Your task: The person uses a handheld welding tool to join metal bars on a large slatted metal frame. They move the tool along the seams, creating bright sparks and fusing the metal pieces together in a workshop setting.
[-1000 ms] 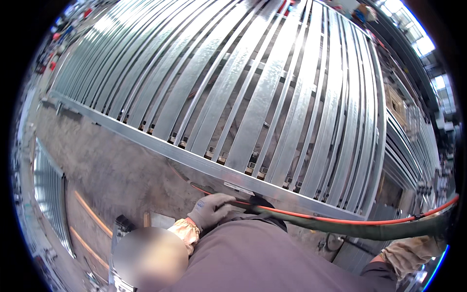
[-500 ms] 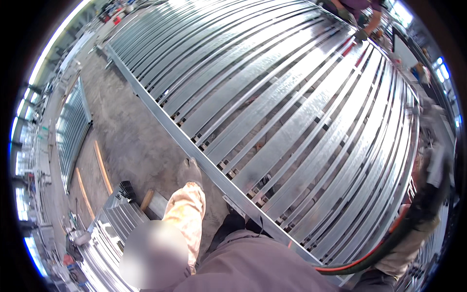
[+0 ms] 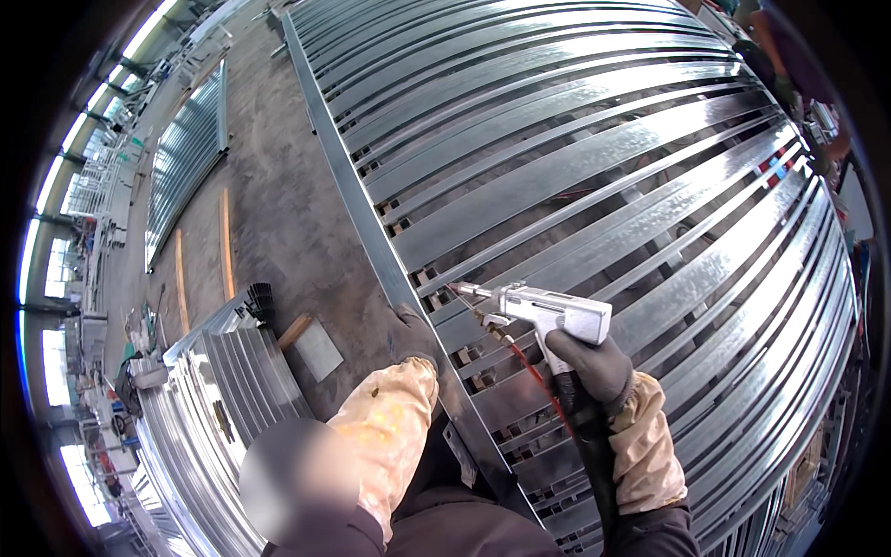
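In the head view, the right hand (image 3: 594, 367) grips a white handheld gun (image 3: 571, 314) above the slatted metal frame (image 3: 594, 153), nozzle (image 3: 475, 291) near the frame's left rail (image 3: 355, 201). The left hand (image 3: 413, 336) seemingly touches that rail; whether it is closed, I cannot tell.

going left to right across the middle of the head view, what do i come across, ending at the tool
Bright window → left wooden board → right wooden board → grey plate → gloved left hand → silver gun-shaped tool
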A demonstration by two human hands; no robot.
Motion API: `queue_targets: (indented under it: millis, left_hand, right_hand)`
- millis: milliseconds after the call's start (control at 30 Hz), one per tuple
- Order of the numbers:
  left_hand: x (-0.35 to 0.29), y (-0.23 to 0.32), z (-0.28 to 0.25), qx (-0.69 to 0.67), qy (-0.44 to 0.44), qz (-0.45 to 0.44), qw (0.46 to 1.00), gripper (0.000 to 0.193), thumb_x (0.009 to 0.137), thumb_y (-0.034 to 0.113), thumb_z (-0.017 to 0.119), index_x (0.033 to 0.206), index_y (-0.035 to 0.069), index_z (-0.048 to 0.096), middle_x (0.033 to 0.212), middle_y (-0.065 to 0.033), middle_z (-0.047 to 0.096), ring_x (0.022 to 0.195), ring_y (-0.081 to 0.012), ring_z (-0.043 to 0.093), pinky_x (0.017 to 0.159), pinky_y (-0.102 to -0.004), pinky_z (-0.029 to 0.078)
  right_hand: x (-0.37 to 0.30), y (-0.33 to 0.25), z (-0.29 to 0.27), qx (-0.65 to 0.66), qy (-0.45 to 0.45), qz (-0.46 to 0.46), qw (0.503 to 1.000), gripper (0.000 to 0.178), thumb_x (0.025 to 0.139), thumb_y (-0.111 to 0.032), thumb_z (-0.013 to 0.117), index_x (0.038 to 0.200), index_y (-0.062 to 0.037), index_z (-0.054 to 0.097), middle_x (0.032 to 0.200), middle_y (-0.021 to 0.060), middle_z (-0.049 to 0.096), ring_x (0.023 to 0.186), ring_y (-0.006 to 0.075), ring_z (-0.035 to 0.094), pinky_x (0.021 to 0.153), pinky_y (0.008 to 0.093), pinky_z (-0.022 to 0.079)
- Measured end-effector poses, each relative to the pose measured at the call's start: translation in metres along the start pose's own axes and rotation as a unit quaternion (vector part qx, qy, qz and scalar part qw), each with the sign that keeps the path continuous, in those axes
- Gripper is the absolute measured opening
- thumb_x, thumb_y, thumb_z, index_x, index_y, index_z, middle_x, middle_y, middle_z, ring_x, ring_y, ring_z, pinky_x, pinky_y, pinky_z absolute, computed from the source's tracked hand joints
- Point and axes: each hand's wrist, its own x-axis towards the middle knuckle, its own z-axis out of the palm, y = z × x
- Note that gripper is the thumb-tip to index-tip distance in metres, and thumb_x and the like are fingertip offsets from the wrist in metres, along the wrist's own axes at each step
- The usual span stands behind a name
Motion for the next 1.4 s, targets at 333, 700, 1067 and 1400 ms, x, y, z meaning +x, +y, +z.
queue_targets:
  millis: [333,700,1067,1400]
  left_hand:
    - [0.017,-0.033,0.026,0.015,0.073,0.057,0.996,0.046,0.105,0.038,0.039,0.122,-0.002,0.057,0.116,-0.0310,0.063,0.111,-0.0498,0.057,0.094,-0.0511,0.045]
    - [0.012,-0.019,0.013,0.037,0.005,0.008,0.999,0.052,0.105,0.038,0.038,0.137,-0.001,0.049,0.135,-0.0320,0.054,0.125,-0.0505,0.050,0.105,-0.0527,0.039]
    - [0.006,-0.011,0.008,0.041,0.016,0.006,0.999,0.052,0.105,0.040,0.036,0.137,0.001,0.047,0.124,-0.0315,0.061,0.115,-0.0506,0.057,0.097,-0.0531,0.045]
    - [0.002,0.005,-0.001,0.022,-0.031,-0.030,0.999,0.050,0.106,0.037,0.039,0.133,-0.003,0.051,0.125,-0.0310,0.061,0.116,-0.0483,0.058,0.097,-0.0494,0.046]
  right_hand:
    - [0.054,0.029,0.012,-0.044,-0.062,-0.117,0.990,0.036,0.097,-0.013,0.060,0.129,0.0046,0.057,0.091,0.0086,0.071,0.085,0.0148,0.064,0.081,0.0305,0.051]
    - [0.070,0.037,0.021,-0.062,-0.068,-0.108,0.990,0.040,0.097,-0.012,0.060,0.133,0.0053,0.053,0.093,0.0087,0.070,0.086,0.0153,0.064,0.082,0.0298,0.051]
    - [0.068,0.030,0.022,-0.091,-0.094,-0.092,0.987,0.040,0.098,-0.014,0.060,0.133,0.0042,0.054,0.091,0.0078,0.070,0.086,0.0148,0.065,0.081,0.0299,0.051]
    - [0.069,0.031,0.023,-0.106,-0.090,-0.075,0.987,0.033,0.099,-0.016,0.058,0.127,0.0035,0.057,0.086,0.0054,0.069,0.081,0.0132,0.062,0.076,0.0289,0.051]
